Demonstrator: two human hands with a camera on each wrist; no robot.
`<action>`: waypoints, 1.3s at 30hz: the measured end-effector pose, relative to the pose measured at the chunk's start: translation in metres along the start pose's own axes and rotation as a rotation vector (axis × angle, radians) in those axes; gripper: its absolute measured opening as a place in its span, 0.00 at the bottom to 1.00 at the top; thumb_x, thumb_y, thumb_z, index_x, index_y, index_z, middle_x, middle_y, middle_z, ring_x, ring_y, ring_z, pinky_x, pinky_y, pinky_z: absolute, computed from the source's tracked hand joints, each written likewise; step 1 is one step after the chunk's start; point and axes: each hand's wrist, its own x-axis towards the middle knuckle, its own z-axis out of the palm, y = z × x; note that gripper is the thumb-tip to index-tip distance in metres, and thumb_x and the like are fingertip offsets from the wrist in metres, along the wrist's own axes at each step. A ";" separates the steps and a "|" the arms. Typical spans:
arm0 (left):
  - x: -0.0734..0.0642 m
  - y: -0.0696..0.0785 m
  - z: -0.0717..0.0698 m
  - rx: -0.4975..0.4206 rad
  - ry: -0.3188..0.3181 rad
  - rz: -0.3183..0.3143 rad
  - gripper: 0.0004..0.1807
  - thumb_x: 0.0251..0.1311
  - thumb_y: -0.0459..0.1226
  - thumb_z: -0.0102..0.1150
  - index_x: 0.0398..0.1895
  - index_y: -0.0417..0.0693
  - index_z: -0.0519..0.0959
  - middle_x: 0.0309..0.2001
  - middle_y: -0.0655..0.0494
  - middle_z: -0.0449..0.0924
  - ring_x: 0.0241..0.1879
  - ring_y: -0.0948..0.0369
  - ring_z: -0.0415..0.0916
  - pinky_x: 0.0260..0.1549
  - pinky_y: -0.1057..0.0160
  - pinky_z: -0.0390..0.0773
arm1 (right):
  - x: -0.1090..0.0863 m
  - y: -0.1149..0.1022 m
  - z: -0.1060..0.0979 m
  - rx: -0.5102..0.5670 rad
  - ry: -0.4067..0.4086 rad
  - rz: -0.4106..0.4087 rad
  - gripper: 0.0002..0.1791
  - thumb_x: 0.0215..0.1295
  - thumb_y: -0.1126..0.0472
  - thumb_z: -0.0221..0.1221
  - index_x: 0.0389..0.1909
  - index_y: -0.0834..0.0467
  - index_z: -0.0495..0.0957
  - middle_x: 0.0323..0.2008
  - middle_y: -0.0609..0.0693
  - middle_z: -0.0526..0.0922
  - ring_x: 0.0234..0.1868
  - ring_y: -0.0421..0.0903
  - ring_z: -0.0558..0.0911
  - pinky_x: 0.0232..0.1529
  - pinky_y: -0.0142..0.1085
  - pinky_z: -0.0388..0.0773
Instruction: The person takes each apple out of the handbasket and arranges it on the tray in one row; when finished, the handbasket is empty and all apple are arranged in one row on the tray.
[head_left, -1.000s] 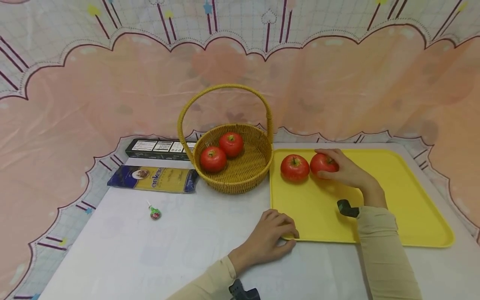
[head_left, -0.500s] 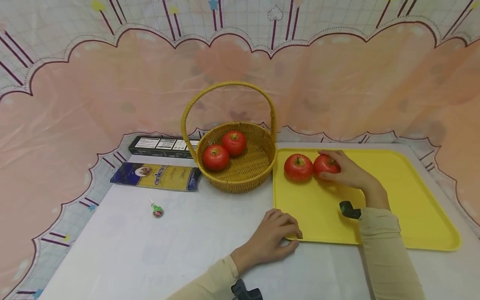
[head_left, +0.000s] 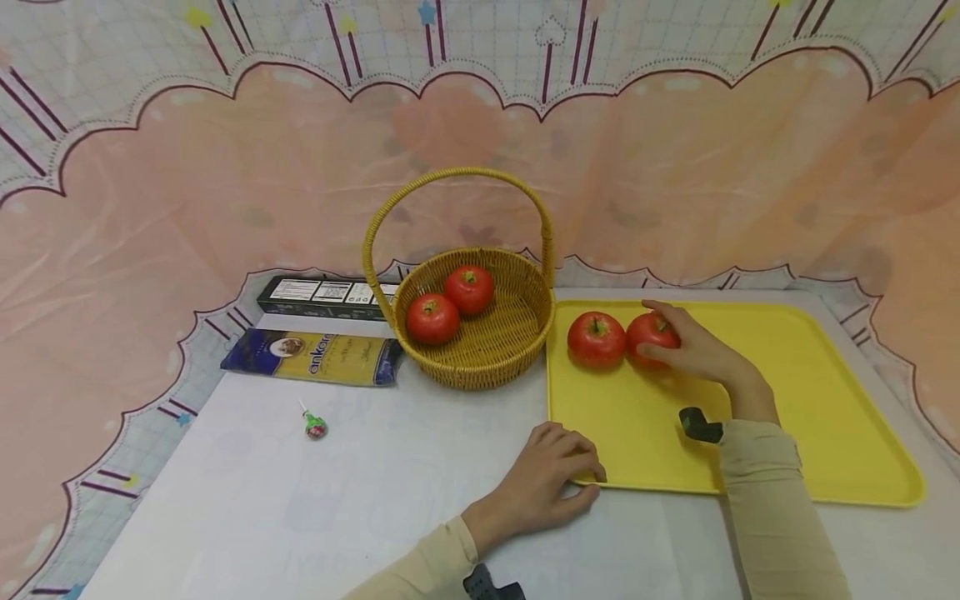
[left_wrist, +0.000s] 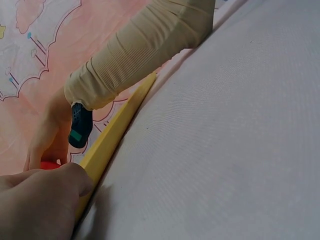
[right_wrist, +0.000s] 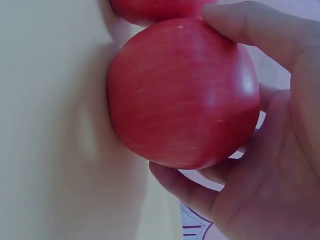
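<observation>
My right hand (head_left: 705, 348) holds a red apple (head_left: 649, 335) on the yellow tray (head_left: 637, 437), thumb on one side and fingers on the other. In the right wrist view that apple (right_wrist: 182, 95) fills the middle, close above the tray's surface. Just left of it sits a second apple (head_left: 596, 340), seemingly touching it. My left hand (head_left: 536, 482) grips the tray's near-left corner, fingers over the rim and thumb outside. The left wrist view shows the hand (left_wrist: 45, 205) against the tray's edge (left_wrist: 117, 127).
A wicker basket (head_left: 480, 371) with a tall handle stands left of the tray, holding two apples (head_left: 432, 319). Farther left lie a dark box (head_left: 322, 298), a blue and yellow packet (head_left: 311, 357) and a green-wrapped lollipop (head_left: 315, 427). A patterned cloth (head_left: 300, 183) hangs behind.
The head view has shifted slightly. Both hands, the apples and the tray keep the same places relative to one another.
</observation>
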 end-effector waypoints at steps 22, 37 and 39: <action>0.001 0.001 0.000 0.016 0.010 0.009 0.04 0.61 0.45 0.56 0.37 0.64 0.79 0.44 0.67 0.73 0.45 0.68 0.66 0.58 0.59 0.60 | 0.009 -0.015 0.004 0.169 0.278 -0.235 0.26 0.65 0.62 0.57 0.64 0.55 0.66 0.63 0.54 0.68 0.65 0.54 0.65 0.63 0.55 0.63; 0.002 0.001 0.001 0.042 -0.008 0.006 0.05 0.62 0.47 0.55 0.38 0.66 0.78 0.45 0.69 0.73 0.47 0.68 0.65 0.60 0.60 0.59 | 0.019 -0.064 0.020 0.124 0.266 -0.456 0.21 0.62 0.71 0.57 0.57 0.61 0.71 0.57 0.58 0.73 0.60 0.56 0.70 0.60 0.57 0.66; 0.001 0.001 0.000 0.044 -0.018 -0.004 0.05 0.62 0.48 0.55 0.38 0.66 0.78 0.45 0.69 0.73 0.47 0.69 0.66 0.60 0.60 0.59 | 0.026 -0.065 0.026 0.114 0.242 -0.493 0.22 0.61 0.72 0.57 0.57 0.61 0.71 0.57 0.58 0.73 0.60 0.56 0.71 0.61 0.55 0.66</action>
